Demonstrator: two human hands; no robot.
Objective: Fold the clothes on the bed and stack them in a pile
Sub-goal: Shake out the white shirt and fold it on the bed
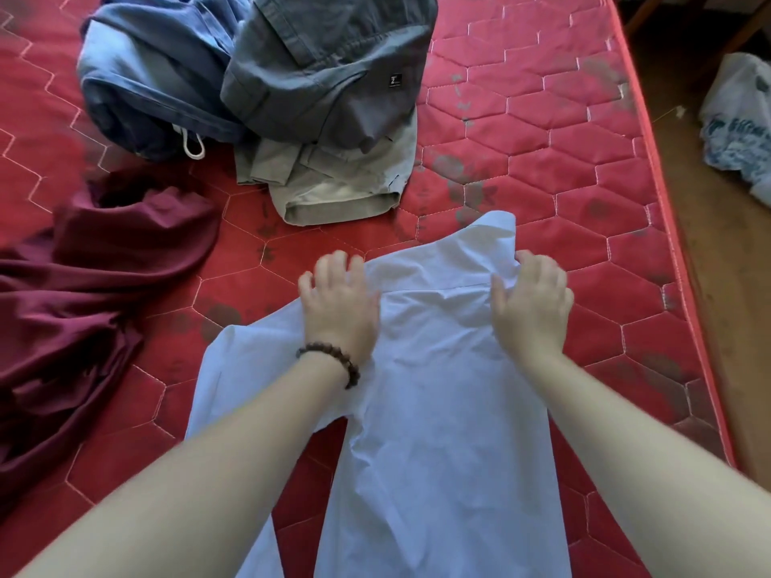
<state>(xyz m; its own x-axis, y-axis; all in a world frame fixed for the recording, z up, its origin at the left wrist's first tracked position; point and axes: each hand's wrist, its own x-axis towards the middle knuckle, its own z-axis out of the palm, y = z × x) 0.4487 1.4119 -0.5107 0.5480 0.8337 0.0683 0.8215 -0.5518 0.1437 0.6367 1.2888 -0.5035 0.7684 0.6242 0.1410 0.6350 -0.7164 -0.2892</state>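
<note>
A pale blue shirt (442, 410) lies spread on the red quilted mattress (563, 202), collar end away from me. My left hand (338, 306), with a bead bracelet on the wrist, rests on the shirt's left shoulder with fingers bent at the fabric edge. My right hand (532, 306) is on the right shoulder, its fingers curled at the collar. Whether either hand pinches cloth is hidden. Farther back lie grey trousers (325, 77), blue-grey trousers (158, 89) and beige shorts (342, 181). A maroon garment (83, 294) is crumpled at the left.
The mattress's right edge (667, 244) runs diagonally, with wooden floor beyond it. A white plastic bag (738, 123) sits on the floor at the right. Bare mattress shows to the right of the shirt.
</note>
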